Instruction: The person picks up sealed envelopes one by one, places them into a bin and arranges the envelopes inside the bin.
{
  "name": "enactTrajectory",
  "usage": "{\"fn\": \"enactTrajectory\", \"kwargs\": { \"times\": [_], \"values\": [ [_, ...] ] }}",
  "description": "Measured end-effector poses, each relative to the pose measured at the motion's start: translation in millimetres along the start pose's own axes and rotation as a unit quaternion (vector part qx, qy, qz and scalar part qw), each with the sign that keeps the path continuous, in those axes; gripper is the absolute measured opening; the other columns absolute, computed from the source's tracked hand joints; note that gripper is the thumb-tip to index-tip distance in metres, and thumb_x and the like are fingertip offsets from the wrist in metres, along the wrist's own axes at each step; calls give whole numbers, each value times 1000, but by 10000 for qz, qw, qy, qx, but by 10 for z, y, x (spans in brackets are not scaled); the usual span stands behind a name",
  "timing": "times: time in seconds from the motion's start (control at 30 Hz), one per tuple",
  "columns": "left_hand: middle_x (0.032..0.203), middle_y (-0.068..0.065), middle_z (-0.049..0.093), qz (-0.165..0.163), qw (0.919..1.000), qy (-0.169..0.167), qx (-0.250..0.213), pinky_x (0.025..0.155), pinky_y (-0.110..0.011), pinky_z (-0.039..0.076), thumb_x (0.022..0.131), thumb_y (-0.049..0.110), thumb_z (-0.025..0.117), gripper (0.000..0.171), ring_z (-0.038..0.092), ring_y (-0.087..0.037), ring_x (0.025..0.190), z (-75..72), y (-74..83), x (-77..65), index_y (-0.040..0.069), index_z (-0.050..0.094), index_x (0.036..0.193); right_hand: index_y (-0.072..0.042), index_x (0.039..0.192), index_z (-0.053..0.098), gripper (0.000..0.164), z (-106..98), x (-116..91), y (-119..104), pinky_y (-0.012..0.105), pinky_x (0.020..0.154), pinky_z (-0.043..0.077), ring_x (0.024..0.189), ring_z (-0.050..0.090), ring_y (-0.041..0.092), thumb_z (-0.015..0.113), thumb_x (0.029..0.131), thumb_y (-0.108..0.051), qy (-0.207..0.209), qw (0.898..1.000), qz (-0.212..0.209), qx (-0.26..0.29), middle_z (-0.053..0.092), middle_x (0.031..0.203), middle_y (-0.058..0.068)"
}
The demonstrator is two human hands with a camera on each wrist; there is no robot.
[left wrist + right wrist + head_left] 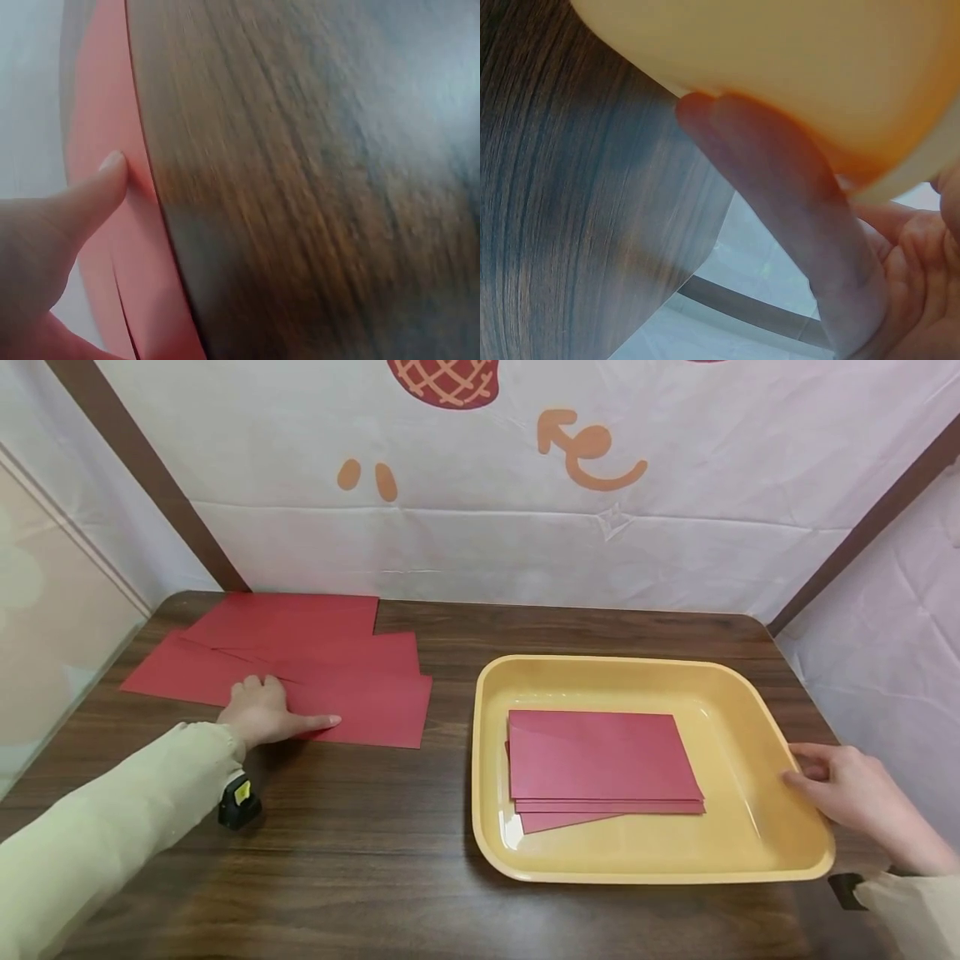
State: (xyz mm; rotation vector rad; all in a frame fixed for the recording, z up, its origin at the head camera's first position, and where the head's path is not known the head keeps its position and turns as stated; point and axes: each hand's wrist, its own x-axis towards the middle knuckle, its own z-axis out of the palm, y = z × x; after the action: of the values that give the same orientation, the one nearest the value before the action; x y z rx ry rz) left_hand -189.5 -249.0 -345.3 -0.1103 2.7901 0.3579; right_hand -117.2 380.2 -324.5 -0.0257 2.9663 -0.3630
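Several flat red paper pieces (360, 706), looking like envelopes or cards, overlap in a fan at the table's back left. My left hand (258, 710) rests on their near part, its thumb stretched out to the right over the front one. In the left wrist view the thumb (90, 199) touches the red paper close to its edge. At the right, my right hand (851, 789) grips the rim of a yellow plastic tray (757, 852), thumb at the rim and fingers (780, 165) against the outer wall. A stack of red paper pieces (600, 756) lies inside the tray, its lowest one askew.
The dark wooden table (360, 860) spreads between the fanned paper and the tray. A printed white cloth (480, 556) hangs behind the table's back edge, with more fabric at both sides.
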Motion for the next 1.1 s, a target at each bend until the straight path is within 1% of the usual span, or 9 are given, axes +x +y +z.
{"fn": "enactTrajectory", "kwargs": {
  "times": [0.1, 0.27, 0.33, 0.47, 0.67, 0.77, 0.9, 0.97, 1.1],
  "values": [
    [99, -33, 36, -81, 9999, 43, -108, 67, -45, 41, 68, 69, 63, 100, 33, -46, 94, 7, 15, -13, -19, 38, 108, 14, 117, 53, 50, 5, -4, 2, 50, 65, 47, 75, 65, 37, 63, 84, -22, 18, 10000, -18, 4, 71, 83, 19],
    [93, -31, 32, -411, 9978, 374, -352, 64, -41, 37, 63, 68, 68, 92, 30, -44, 89, 41, -25, -10, -13, 38, 95, 13, 116, 55, 48, 26, -6, -5, 46, 64, 48, 71, 66, 29, 65, 83, -21, 49, 9999, -116, 24, 71, 81, 17],
    [92, -31, 32, -475, 9972, 448, -368, 64, -42, 36, 61, 68, 69, 96, 30, -44, 89, 50, -44, 1, -14, 36, 96, 13, 116, 55, 48, 32, -7, -6, 46, 64, 48, 70, 66, 28, 65, 83, -21, 52, 9999, -143, 30, 71, 81, 16],
    [91, -33, 34, -554, 9973, 408, -268, 67, -44, 38, 59, 70, 69, 103, 32, -45, 88, 24, -67, 41, -17, 32, 99, 13, 115, 56, 47, 42, -10, 1, 46, 64, 48, 71, 66, 29, 65, 83, -21, 86, 9998, -169, 39, 72, 80, 16],
    [104, -41, 34, -830, 9957, 206, -347, 81, -56, 40, 60, 68, 71, 117, 34, -49, 95, -47, -69, 112, -24, 21, 114, 13, 115, 55, 49, 46, -12, 17, 47, 64, 48, 74, 66, 34, 65, 82, -21, 87, 9999, -118, 23, 71, 81, 17],
    [105, -41, 32, -950, 9946, 202, -375, 82, -56, 40, 59, 67, 71, 119, 32, -49, 96, -61, -68, 132, -24, 20, 115, 13, 116, 55, 50, 37, -9, 18, 48, 65, 48, 75, 66, 35, 65, 83, -22, 77, 9999, -84, 35, 71, 82, 18],
    [104, -39, 32, -995, 9932, 385, -459, 78, -53, 40, 63, 62, 72, 111, 32, -47, 95, -70, -64, 136, -24, 23, 115, 14, 117, 54, 50, 17, -7, 14, 48, 65, 48, 76, 66, 36, 65, 83, -21, 51, 10000, -59, 47, 71, 83, 19],
    [107, -39, 31, -949, 9923, 509, -618, 78, -54, 41, 67, 56, 71, 108, 33, -47, 94, -78, -68, 130, -25, 22, 119, 15, 117, 53, 51, 10, -7, 12, 48, 65, 48, 76, 66, 36, 65, 83, -21, 53, 10000, -60, 53, 71, 83, 19],
    [108, -39, 31, -842, 9891, 761, -934, 77, -55, 41, 71, 44, 72, 96, 37, -48, 93, -95, -76, 125, -23, 24, 120, 15, 117, 53, 51, -2, -7, 9, 50, 67, 48, 75, 66, 35, 64, 84, -22, 53, 9999, -42, 91, 71, 84, 19]
  ]
}}
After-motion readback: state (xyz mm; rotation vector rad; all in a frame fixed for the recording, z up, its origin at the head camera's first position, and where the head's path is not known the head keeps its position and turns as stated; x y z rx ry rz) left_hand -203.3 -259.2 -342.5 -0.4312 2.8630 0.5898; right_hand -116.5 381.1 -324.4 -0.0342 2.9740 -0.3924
